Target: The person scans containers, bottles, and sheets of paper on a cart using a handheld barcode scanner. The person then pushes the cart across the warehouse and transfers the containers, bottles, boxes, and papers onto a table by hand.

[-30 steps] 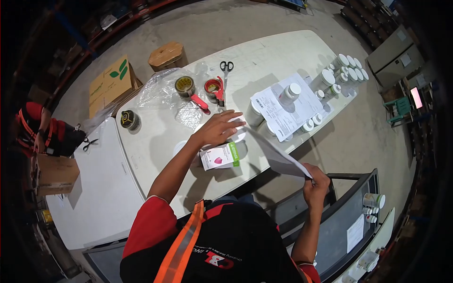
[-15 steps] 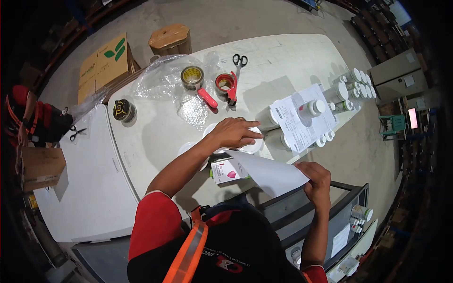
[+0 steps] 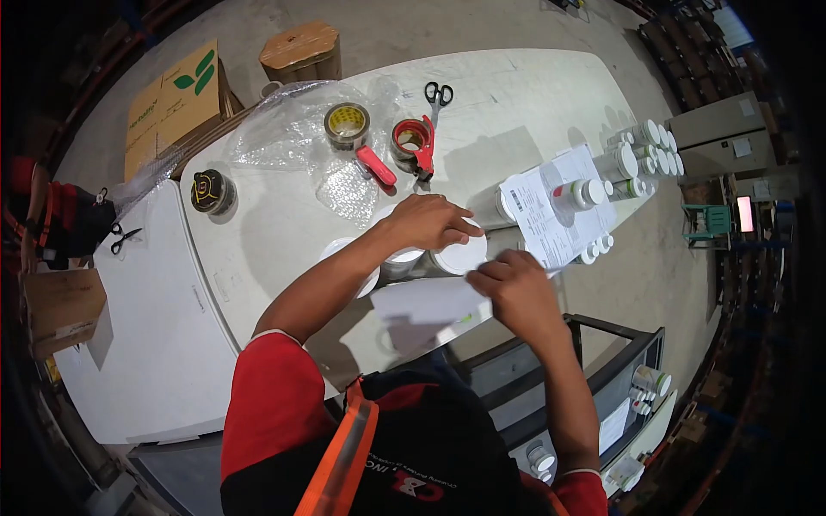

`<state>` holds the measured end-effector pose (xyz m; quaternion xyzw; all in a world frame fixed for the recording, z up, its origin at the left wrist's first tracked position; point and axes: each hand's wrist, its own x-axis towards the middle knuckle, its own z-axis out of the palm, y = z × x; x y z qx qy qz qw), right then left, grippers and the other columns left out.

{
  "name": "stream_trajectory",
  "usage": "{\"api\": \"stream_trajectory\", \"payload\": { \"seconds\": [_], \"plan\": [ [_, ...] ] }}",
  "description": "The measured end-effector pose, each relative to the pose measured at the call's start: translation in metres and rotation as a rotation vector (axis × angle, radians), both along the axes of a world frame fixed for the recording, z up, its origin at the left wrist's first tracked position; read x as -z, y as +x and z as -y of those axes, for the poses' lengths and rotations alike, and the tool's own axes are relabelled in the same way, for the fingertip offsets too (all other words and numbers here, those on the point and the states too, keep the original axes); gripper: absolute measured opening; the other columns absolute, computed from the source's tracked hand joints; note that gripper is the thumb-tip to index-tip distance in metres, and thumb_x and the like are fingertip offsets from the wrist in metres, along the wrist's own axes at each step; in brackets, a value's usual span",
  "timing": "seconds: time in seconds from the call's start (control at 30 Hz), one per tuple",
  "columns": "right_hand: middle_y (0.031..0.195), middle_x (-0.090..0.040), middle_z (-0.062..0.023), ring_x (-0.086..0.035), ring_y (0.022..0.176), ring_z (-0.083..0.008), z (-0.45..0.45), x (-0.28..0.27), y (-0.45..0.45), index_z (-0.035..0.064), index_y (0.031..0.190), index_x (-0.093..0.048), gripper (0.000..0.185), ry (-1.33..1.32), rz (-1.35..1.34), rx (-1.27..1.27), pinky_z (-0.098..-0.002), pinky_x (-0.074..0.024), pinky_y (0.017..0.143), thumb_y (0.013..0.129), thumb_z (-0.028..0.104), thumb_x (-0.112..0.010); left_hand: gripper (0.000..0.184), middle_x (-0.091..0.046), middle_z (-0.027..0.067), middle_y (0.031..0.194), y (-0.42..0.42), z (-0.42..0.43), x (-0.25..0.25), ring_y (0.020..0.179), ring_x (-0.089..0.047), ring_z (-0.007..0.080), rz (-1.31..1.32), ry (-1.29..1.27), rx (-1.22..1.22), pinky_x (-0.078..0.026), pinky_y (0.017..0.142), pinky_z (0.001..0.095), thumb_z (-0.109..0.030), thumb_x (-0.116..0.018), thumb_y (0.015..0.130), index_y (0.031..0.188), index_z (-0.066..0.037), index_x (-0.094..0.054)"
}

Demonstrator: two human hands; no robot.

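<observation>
My left hand [image 3: 430, 222] rests over a row of white-lidded jars, its fingers apart and reaching across the lid of the jar [image 3: 459, 256] on the right. My right hand [image 3: 514, 288] pinches the corner of a white sheet of paper [image 3: 426, 301]. This sheet lies across the front of the jars, over the table's near edge, and hides most of the small boxes beneath it. Another white lid [image 3: 344, 258] shows to the left, partly behind my left forearm. Beside my right hand, a printed sheet [image 3: 551, 215] lies with a small white-capped bottle [image 3: 578, 194] on it.
Bubble wrap [image 3: 344, 193], a tape roll [image 3: 347, 126], a red tape dispenser [image 3: 415, 142], a red-handled cutter [image 3: 376, 166] and scissors [image 3: 438, 95] lie farther back. A black-lidded jar [image 3: 212, 193] stands left. Several white-lidded bottles [image 3: 651, 146] stand right. Another person [image 3: 52, 215] is at far left.
My right hand has moved left and up toward the jars, bringing the sheet with it, so it now covers the small boxes. My left hand stays over the lids, fingers slightly more bent.
</observation>
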<state>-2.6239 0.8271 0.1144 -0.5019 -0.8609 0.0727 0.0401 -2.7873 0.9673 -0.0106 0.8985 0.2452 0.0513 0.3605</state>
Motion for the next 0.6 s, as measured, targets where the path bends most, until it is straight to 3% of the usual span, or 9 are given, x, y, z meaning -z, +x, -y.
{"api": "stream_trajectory", "payload": {
  "seconds": [0.07,0.13,0.23,0.33,0.43,0.47,0.5,0.57,0.6],
  "plan": [
    [0.085,-0.069,-0.0040,-0.065,0.088,-0.0242,-0.007,0.013,-0.020,0.0094,0.081,-0.070,0.010,-0.023,0.048,-0.069,-0.0407,-0.0503,0.080,0.078,0.012,-0.062,0.031,-0.060,-0.0034,0.141,0.000,0.003,0.006,0.118,-0.063,0.0282,0.016,0.056,-0.011,-0.054,0.092,0.0431,-0.041,-0.059,0.094,0.123,-0.042,-0.070],
    [0.088,-0.069,-0.0060,-0.064,0.093,-0.0256,-0.007,0.032,-0.040,0.0076,0.081,-0.072,0.011,-0.067,0.081,-0.083,-0.0419,-0.0513,0.080,0.080,0.012,-0.061,0.031,-0.060,-0.0033,0.141,-0.001,0.003,0.005,0.117,-0.063,0.0276,0.033,0.068,-0.020,-0.055,0.090,0.0421,-0.040,-0.060,0.094,0.123,-0.041,-0.070],
    [0.096,-0.067,-0.0068,-0.060,0.105,-0.0264,0.001,0.054,-0.063,0.0077,0.093,-0.073,0.018,-0.076,0.147,-0.097,-0.0407,-0.0506,0.084,0.078,0.012,-0.064,0.030,-0.062,-0.0008,0.138,-0.003,0.003,-0.005,0.116,-0.064,0.0270,0.057,0.008,-0.050,-0.055,0.089,0.0421,-0.036,-0.062,0.093,0.122,-0.035,-0.072],
    [0.093,-0.069,-0.0114,-0.062,0.104,-0.0280,0.008,0.074,-0.072,0.0029,0.083,-0.073,0.015,-0.044,0.047,-0.041,-0.0440,-0.0516,0.082,0.081,0.012,-0.061,0.029,-0.063,0.0012,0.137,-0.001,0.013,0.003,0.116,-0.064,0.0283,0.100,0.019,-0.110,-0.054,0.091,0.0414,-0.036,-0.060,0.094,0.120,-0.034,-0.073],
    [0.097,-0.069,-0.0139,-0.058,0.110,-0.0314,0.012,0.073,-0.070,0.0045,0.092,-0.075,0.019,-0.105,-0.004,0.016,-0.0476,-0.0481,0.089,0.077,0.010,-0.064,0.029,-0.065,0.0068,0.134,-0.003,0.023,-0.004,0.118,-0.064,0.0295,0.153,-0.005,-0.170,-0.052,0.097,0.0401,-0.029,-0.065,0.093,0.120,-0.025,-0.074],
    [0.098,-0.069,-0.0144,-0.057,0.112,-0.0321,0.014,0.071,-0.070,0.0049,0.094,-0.075,0.021,-0.124,-0.023,0.033,-0.0484,-0.0473,0.091,0.076,0.009,-0.064,0.029,-0.066,0.0084,0.132,-0.004,0.023,0.003,0.118,-0.063,0.0293,0.277,-0.042,-0.196,-0.050,0.099,0.0393,-0.025,-0.067,0.092,0.120,-0.021,-0.073],
    [0.103,-0.067,-0.0161,-0.054,0.116,-0.0342,0.010,0.061,-0.070,0.0051,0.105,-0.074,0.033,-0.333,-0.044,0.046,-0.0508,-0.0447,0.095,0.074,0.008,-0.065,0.028,-0.066,0.0100,0.131,-0.003,0.020,0.013,0.119,-0.063,0.0290,0.403,-0.076,-0.220,-0.049,0.101,0.0386,-0.021,-0.068,0.092,0.119,-0.016,-0.073],
    [0.109,-0.066,-0.0161,-0.053,0.117,-0.0346,0.009,0.051,-0.068,0.0048,0.111,-0.072,0.038,-0.315,-0.092,0.074,-0.0511,-0.0435,0.097,0.074,0.008,-0.064,0.026,-0.069,0.0140,0.126,-0.006,0.007,0.019,0.120,-0.063,0.0262,0.662,-0.179,-0.284,-0.047,0.104,0.0363,-0.009,-0.072,0.090,0.115,-0.004,-0.072],
    [0.112,-0.065,-0.0161,-0.053,0.118,-0.0348,0.011,0.049,-0.066,0.0047,0.114,-0.071,0.041,-0.310,-0.116,0.088,-0.0513,-0.0429,0.098,0.074,0.007,-0.064,0.023,-0.069,0.0134,0.124,-0.015,0.006,0.000,0.119,-0.064,0.0247,0.644,-0.183,-0.428,-0.049,0.101,0.0357,-0.009,-0.070,0.091,0.113,-0.004,-0.073]
  ]
}}
